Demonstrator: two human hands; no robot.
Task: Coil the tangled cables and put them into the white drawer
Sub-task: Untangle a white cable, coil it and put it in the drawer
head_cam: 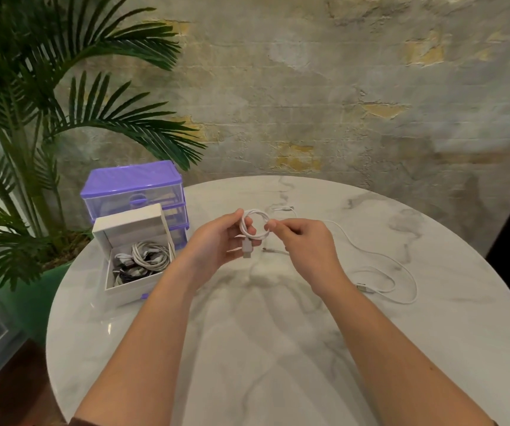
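Observation:
My left hand holds a small coil of white cable above the round marble table; its USB plug hangs down by my palm. My right hand pinches the right side of the same coil. A second white cable lies loose and uncoiled on the table to the right, its plug near the right wrist. The white drawer stands pulled out at the left, holding several coiled cables.
A purple and clear drawer unit sits behind the white drawer at the table's left edge. A palm plant in a green pot rises to the left. A rough plaster wall is behind the table.

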